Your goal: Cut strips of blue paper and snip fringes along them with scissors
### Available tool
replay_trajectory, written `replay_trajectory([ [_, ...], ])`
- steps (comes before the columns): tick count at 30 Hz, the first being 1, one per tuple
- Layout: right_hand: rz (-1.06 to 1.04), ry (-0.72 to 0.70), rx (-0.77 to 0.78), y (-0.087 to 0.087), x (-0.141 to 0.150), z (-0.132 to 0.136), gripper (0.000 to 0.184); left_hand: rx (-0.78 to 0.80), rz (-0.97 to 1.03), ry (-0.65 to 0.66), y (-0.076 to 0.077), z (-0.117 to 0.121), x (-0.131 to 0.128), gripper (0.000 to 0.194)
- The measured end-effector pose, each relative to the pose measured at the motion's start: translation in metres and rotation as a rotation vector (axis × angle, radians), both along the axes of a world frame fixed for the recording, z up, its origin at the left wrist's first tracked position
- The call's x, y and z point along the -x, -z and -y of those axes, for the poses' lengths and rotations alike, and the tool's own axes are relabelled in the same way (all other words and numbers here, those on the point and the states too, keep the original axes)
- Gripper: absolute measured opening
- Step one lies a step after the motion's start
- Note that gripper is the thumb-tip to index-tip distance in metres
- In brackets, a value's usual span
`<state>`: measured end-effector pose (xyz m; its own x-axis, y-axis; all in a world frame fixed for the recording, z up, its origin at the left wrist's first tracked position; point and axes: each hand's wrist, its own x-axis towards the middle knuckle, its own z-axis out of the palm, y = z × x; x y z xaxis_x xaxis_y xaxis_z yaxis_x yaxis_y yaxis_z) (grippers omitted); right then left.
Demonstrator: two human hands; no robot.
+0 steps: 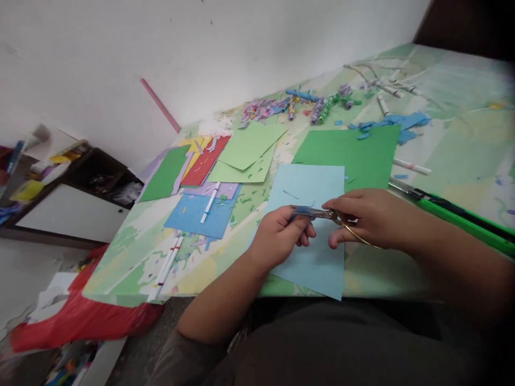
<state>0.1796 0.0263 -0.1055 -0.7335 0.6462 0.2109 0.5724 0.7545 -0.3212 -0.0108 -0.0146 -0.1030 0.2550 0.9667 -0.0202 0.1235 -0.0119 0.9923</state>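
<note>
My right hand [366, 217] is closed around the handles of a pair of scissors [324, 213], whose blades point left. A gold-coloured handle loop shows under the fingers. My left hand [279, 236] pinches a small blue piece of paper [302, 210] at the scissor blades. Whether the blades are cutting into it is too small to tell. Both hands are above a light blue sheet of paper [309, 182] at the table's front edge. Thin blue slivers lie on that sheet. A darker green sheet [350, 153] is partly under it.
A green utility knife [462, 217] lies right of my right hand. Light green sheets [251, 145], a red sheet [207, 161] and a blue sheet [201, 214] are on the left. Paper scraps [265, 110], rolled paper pieces [317, 110] and markers [167, 265] are scattered about.
</note>
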Motion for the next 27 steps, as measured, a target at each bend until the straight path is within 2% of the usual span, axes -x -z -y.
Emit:
replay_trajectory([
  [7,0.0,-0.005,-0.066,-0.0001,-0.0029,0.0009,0.06,0.068,0.16,0.069,0.0,-0.0015,0.001,0.023],
  [11,-0.015,-0.003,-0.044,-0.0009,-0.0028,0.0006,0.06,0.072,0.193,0.071,0.0009,-0.0015,0.002,0.021],
  [20,-0.065,0.005,0.041,0.0004,-0.0025,0.0027,0.061,0.004,0.091,-0.002,-0.0019,0.0,-0.0018,0.024],
  [27,-0.063,0.006,0.074,0.001,0.0008,0.0036,0.063,-0.07,-0.01,-0.059,0.0038,0.003,-0.0034,0.023],
])
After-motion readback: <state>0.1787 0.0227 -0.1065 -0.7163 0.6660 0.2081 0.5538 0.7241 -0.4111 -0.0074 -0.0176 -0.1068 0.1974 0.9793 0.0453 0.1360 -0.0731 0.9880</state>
